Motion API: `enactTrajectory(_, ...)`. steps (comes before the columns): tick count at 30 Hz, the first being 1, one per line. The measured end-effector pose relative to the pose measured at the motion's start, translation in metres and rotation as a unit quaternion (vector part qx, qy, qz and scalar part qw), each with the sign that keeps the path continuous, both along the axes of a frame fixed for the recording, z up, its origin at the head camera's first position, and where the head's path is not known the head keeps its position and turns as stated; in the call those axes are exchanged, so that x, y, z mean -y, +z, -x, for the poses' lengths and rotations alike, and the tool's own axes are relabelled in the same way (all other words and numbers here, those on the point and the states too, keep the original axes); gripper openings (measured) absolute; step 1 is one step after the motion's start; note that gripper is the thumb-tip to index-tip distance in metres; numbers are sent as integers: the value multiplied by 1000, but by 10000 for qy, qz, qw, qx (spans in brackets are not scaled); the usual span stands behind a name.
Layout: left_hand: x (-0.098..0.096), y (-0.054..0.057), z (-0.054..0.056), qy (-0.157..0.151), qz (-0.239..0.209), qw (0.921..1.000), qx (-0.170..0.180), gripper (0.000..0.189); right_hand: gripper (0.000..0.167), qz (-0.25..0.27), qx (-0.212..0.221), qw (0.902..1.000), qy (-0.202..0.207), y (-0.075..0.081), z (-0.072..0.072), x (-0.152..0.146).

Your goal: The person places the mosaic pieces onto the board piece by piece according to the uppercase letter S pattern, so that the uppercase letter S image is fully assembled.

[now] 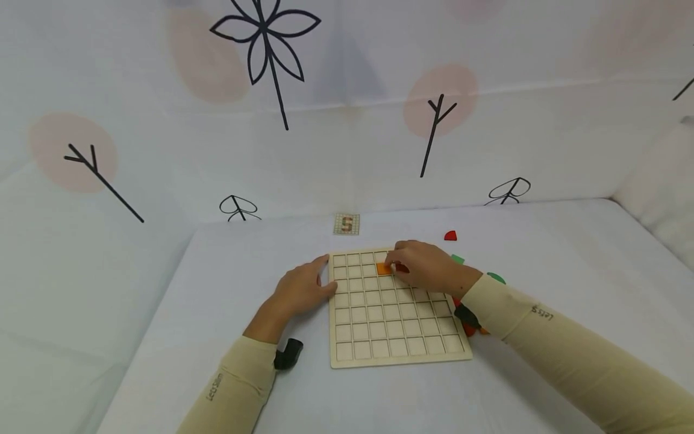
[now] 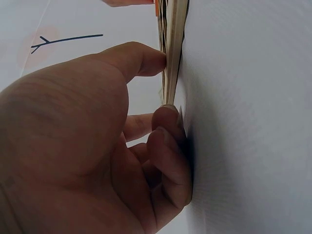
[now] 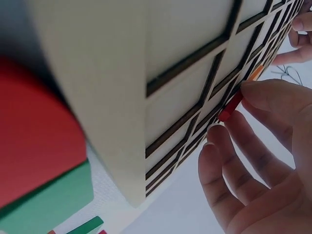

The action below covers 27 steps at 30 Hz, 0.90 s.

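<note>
A pale wooden grid board (image 1: 379,331) lies on the white cloth. My left hand (image 1: 303,288) rests against its left side, thumb touching the edge and index finger reaching the far left corner. Over the far part of the board, my right hand (image 1: 425,265) pinches a small red piece (image 3: 231,106) between thumb and fingers. An orange square piece (image 1: 383,269) sits in a cell near the far edge, just left of the red one. In the right wrist view, the red piece is tilted against the grid; whether it lies in a cell I cannot tell.
A small card (image 1: 346,224) with an S pattern lies beyond the board. To the right are a red quarter-round piece (image 1: 450,235) and green pieces (image 1: 496,278). More red and orange pieces are partly hidden under the right forearm. Patterned cloth (image 1: 347,150) hangs behind.
</note>
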State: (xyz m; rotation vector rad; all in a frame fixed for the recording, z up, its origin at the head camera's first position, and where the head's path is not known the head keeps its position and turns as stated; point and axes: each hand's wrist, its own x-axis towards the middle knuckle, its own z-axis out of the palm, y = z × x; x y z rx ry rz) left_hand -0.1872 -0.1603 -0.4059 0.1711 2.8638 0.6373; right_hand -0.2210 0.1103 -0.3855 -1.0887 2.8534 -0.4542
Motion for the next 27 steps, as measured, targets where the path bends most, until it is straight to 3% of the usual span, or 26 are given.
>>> enactTrajectory(10,1,0,0,-38,6,10000,-25,70,13,-6,-243,9997,24,0,1,-2)
enactTrajectory(19,1,0,0,-19,41,10000,-24,70,19,87,-512,9981,-339,2,5,-10)
enactTrajectory(27,1,0,1,-21,67,10000,-31,70,19,303,-1019,9937,-361,6,9,-20)
